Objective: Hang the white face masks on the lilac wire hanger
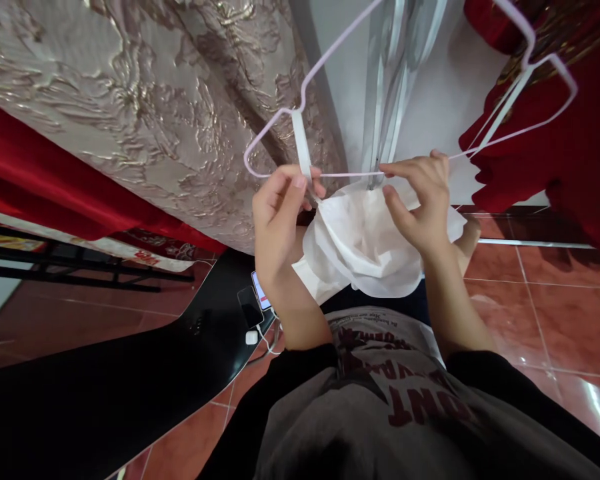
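A pale pink clothes hanger spans the upper middle of the head view. From its bottom bar hangs a white garment of thin cloth, with a white strap looped over the hanger's left notch and another strap over the right one. My left hand is closed, pinching the left strap where it meets the garment. My right hand lies at the hanger bar and the garment's top edge on the right, fingers stretched and thumb apart. Its far fingertips are partly hidden.
A black table stands at the left, bearing a phone, a lit screen and a small white case. Shiny embossed fabric hangs at upper left; red fabric hangs at right. Red tiles cover the floor.
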`<state>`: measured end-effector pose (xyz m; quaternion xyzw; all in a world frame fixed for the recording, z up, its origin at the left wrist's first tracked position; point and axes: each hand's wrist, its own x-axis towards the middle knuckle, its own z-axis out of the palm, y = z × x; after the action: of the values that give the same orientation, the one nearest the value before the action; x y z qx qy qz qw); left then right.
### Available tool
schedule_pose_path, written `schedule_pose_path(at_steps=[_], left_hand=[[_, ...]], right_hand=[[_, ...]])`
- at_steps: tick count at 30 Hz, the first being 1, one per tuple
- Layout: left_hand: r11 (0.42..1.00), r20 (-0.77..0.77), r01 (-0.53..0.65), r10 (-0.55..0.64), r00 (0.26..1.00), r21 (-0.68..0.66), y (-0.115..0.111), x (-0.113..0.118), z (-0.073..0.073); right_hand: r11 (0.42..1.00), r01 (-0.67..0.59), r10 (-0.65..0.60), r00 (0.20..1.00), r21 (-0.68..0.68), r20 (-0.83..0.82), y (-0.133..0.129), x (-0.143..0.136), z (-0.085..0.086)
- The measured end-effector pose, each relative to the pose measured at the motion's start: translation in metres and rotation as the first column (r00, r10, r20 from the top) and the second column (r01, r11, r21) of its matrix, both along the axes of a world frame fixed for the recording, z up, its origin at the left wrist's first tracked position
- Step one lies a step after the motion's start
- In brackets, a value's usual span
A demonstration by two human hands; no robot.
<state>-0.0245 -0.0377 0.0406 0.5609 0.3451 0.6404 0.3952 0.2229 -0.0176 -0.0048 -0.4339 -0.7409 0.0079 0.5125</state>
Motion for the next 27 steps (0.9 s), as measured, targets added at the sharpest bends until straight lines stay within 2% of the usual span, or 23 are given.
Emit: schedule_pose_path(at_steps=[3, 5, 8, 10, 11, 13, 15, 17, 19, 21, 22, 23, 25, 27], left_hand=[[0.998, 0.141, 0.002, -0.011, 0.990, 0.068, -0.001, 0.004, 0.024], [0.984, 0.250, -0.134, 0.100, 0.963, 0.122, 0.004, 0.000, 0.030], [0.881, 0.349, -0.442, 0.366, 0.862, 0.169, 0.017, -0.013, 0.020], [0.834, 0.326, -0.532, 0.468, 0.821, 0.144, 0.023, -0.019, 0.005], [0.846, 0.302, -0.522, 0.471, 0.829, 0.112, 0.024, -0.019, -0.003], [0.918, 0.260, -0.395, 0.375, 0.890, 0.031, 0.025, -0.013, -0.016], [0.973, 0.264, -0.227, 0.227, 0.938, -0.028, 0.025, 0.001, -0.022], [0.989, 0.308, -0.144, 0.143, 0.941, -0.020, 0.026, 0.017, -0.024], [0.988, 0.355, -0.151, 0.134, 0.925, 0.021, 0.030, 0.028, -0.025], [0.985, 0.370, -0.166, 0.137, 0.919, 0.048, 0.034, 0.033, -0.026], [0.984, 0.368, -0.172, 0.141, 0.919, 0.053, 0.037, 0.034, -0.027], [0.982, 0.363, -0.184, 0.154, 0.919, 0.050, 0.039, 0.034, -0.029], [0.975, 0.339, -0.219, 0.197, 0.920, 0.026, 0.042, 0.032, -0.031], [0.971, 0.319, -0.239, 0.223, 0.921, 0.012, 0.043, 0.030, -0.032]], right_hand=[[1.000, -0.006, 0.006, 1.000, -0.016, -0.007, 0.000, 0.002, 0.003], [1.000, -0.006, 0.005, 1.000, -0.017, -0.015, 0.001, 0.007, 0.004], [1.000, -0.003, 0.003, 1.000, -0.019, -0.011, 0.001, 0.013, 0.003], [1.000, -0.005, 0.005, 1.000, -0.023, 0.007, -0.001, 0.012, 0.002], [1.000, -0.011, 0.011, 1.000, -0.022, 0.020, -0.003, 0.009, 0.002], [0.999, -0.039, 0.040, 0.998, -0.016, 0.053, -0.009, 0.000, 0.003], [0.996, -0.090, 0.090, 0.992, -0.003, 0.085, -0.015, -0.010, 0.005], [0.996, -0.076, 0.073, 0.996, 0.052, 0.046, -0.016, -0.012, 0.004], [0.974, 0.091, -0.057, 0.984, 0.208, -0.166, -0.009, -0.004, 0.000], [0.886, 0.332, -0.159, 0.874, 0.324, -0.459, 0.005, 0.014, -0.005], [0.858, 0.399, -0.171, 0.816, 0.323, -0.553, 0.013, 0.025, -0.006], [0.867, 0.407, -0.182, 0.796, 0.288, -0.578, 0.019, 0.035, -0.005], [0.932, 0.335, -0.209, 0.808, 0.138, -0.550, 0.025, 0.051, 0.003], [0.973, 0.232, -0.196, 0.846, 0.010, -0.496, 0.022, 0.056, 0.019]])
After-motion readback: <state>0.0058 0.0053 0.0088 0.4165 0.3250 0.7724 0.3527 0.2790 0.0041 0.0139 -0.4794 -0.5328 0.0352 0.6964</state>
